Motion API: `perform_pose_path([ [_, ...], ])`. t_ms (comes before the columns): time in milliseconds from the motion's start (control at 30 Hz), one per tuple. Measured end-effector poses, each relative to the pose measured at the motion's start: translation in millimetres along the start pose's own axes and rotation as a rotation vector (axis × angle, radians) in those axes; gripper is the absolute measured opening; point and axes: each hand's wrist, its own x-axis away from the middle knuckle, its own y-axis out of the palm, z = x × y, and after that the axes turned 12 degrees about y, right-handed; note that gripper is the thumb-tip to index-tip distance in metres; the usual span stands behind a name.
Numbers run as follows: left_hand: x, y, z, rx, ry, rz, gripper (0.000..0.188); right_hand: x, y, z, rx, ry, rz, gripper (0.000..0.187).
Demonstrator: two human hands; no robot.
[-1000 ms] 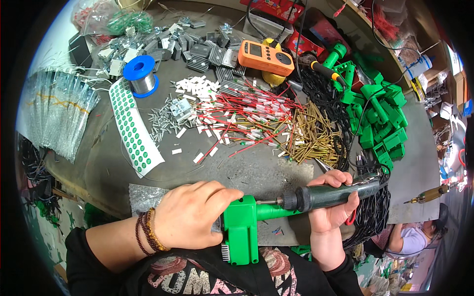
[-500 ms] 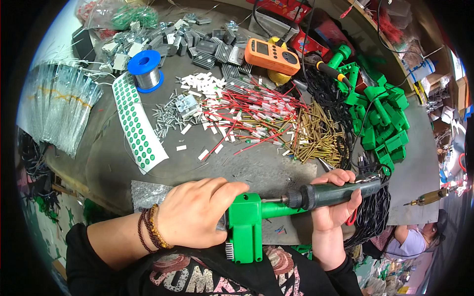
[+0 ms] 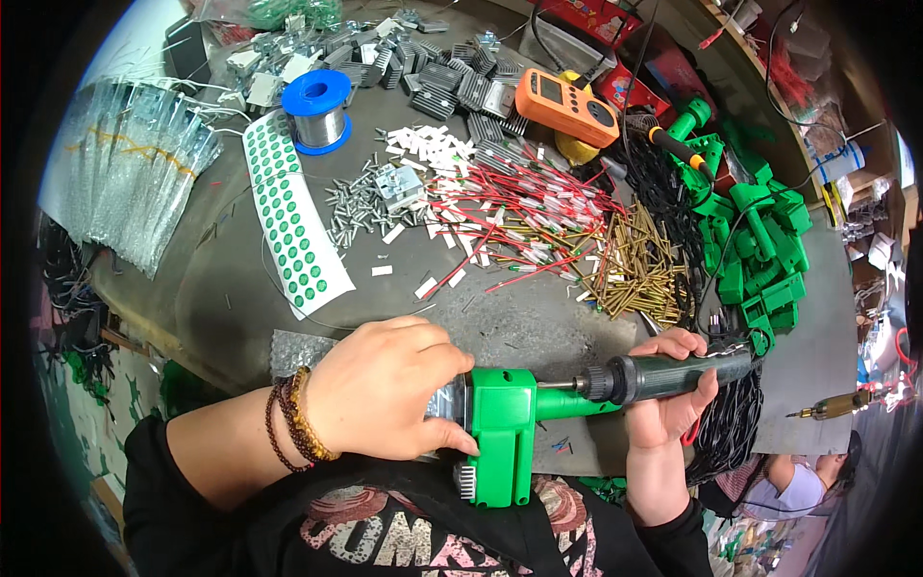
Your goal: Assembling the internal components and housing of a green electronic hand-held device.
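Note:
My left hand [image 3: 389, 389] is closed around the back of a green plastic housing [image 3: 504, 438] with a tube-like handle, holding it against my front at the table's near edge. A grey metal finned piece [image 3: 467, 483] shows at the housing's lower corner. In my right hand [image 3: 663, 394] lies a dark electric screwdriver [image 3: 663, 376], held level with its tip to the left. Its thin metal bit [image 3: 556, 384] runs to the right side of the housing, above the handle tube. Where the bit ends inside the housing is hidden.
Beyond my hands lie brass screws [image 3: 642, 269], red-wired lamps [image 3: 538, 207], white sleeves [image 3: 431, 144] and silver screws [image 3: 358, 204]. A solder spool [image 3: 317, 113] stands by a green-dotted sticker sheet [image 3: 288, 226]. An orange meter [image 3: 565, 106] and green housings [image 3: 760, 240] lie farther off. Another person [image 3: 798, 476] is at right.
The whole view has shifted, so table items appear farther right. My left hand's thumb now lies along the housing's left side; the screwdriver stays at the housing.

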Motion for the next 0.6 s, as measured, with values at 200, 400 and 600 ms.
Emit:
perform_pose_path([
  [200,1.1,3.8,-1.8,0.025,0.015,0.054,0.067,-3.1,1.3,1.7,-0.029,0.015,0.011,0.037],
  [400,-0.1,2.8,-2.0,0.053,0.004,0.052,0.066,-3.7,1.7,3.0,-0.042,0.005,-0.005,0.038],
  [600,4.2,1.0,0.7,0.036,0.010,0.029,0.071,-4.4,0.9,-0.7,0.010,0.011,0.019,0.040],
])
